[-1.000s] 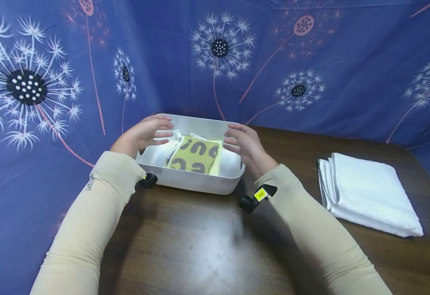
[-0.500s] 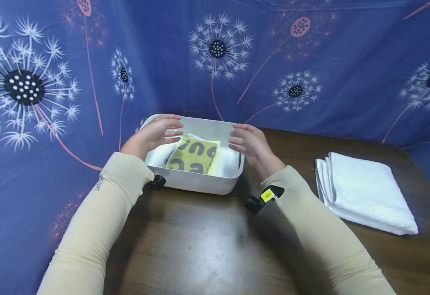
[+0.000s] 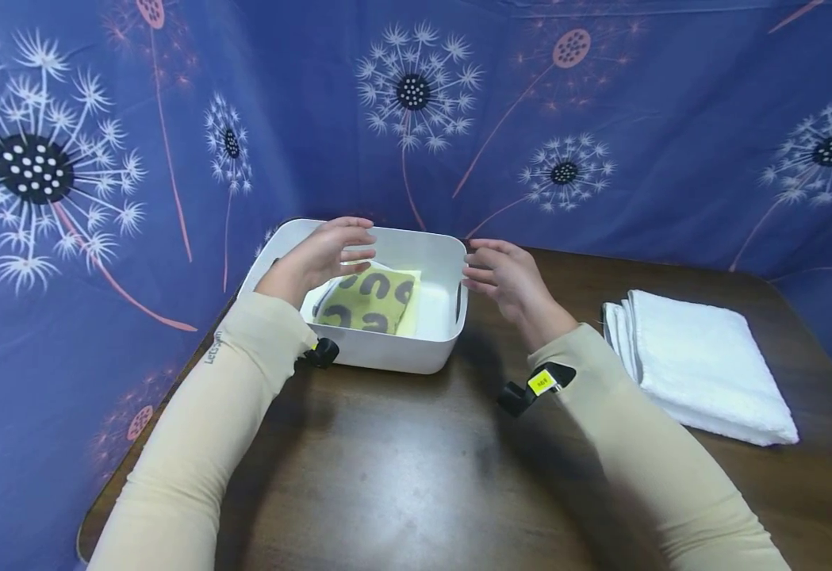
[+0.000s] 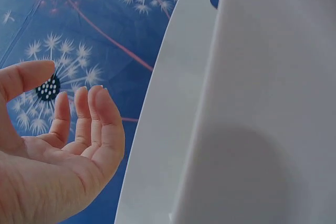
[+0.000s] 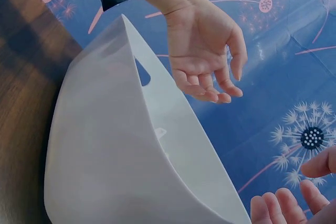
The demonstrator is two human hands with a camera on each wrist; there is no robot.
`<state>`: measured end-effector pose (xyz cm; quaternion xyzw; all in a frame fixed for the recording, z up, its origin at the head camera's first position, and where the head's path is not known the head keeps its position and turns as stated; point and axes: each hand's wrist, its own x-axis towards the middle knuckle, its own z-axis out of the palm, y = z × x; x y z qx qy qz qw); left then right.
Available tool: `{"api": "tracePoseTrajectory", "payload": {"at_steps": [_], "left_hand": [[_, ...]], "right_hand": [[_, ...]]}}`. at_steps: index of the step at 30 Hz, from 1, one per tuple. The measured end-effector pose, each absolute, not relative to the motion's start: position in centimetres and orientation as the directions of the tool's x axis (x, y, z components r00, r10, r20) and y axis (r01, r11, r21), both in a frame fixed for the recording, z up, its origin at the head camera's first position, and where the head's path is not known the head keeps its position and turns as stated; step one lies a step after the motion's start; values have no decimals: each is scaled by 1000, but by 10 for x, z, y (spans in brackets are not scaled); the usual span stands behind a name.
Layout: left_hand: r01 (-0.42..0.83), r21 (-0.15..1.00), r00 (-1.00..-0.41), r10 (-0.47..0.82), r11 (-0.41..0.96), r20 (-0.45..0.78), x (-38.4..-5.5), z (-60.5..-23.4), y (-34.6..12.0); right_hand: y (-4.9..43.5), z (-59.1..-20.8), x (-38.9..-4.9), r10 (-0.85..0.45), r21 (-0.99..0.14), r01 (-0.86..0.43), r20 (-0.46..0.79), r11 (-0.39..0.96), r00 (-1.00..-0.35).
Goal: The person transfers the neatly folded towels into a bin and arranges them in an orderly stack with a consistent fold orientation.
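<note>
dark wooden table (image 3: 401, 476) nearest. folded white towel (image 3: 701, 365) at right, well apart from hands. white plastic bin (image 3: 416, 353) mid-table near left edge, holding green cloth with dark arches (image 3: 369, 300). left hand (image 3: 319, 255) hovers over bin, fingers relaxed, gripping nothing. right hand (image 3: 507, 274) just beside bin's right rim, fingers loosely spread, empty. blue dandelion-print backdrop (image 3: 601, 119) behind.

backdrop: blue cloth (image 3: 672, 103) printed with white dandelion heads and pink stems, hung behind and to the left, creased at the corner
desk: dark brown wood (image 3: 401, 476), rounded corners
light: soft sheen on the wood near the front
</note>
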<state>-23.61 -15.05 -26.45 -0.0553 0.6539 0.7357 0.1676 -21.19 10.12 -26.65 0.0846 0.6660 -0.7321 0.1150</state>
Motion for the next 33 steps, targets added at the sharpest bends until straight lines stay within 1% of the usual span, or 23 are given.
{"api": "tracePoseTrajectory", "payload": {"at_steps": [6,20,33], "left_hand": [[-309,944,-942,170,-115,-288,-235,-262,-136],[-312,943,-939,189,-117,-287,-234,-259,-107],[-324,933,-934,209,-156,-290,-233,-256,-88]], "right_hand": [[111,-265,-211,-56,-955,275,-270,-112,-961],[133,-260,-206,-43,-947,271,-267,-171,-963],[155,-260,-202,-46,-937,255,-251,-238,-967]]}}
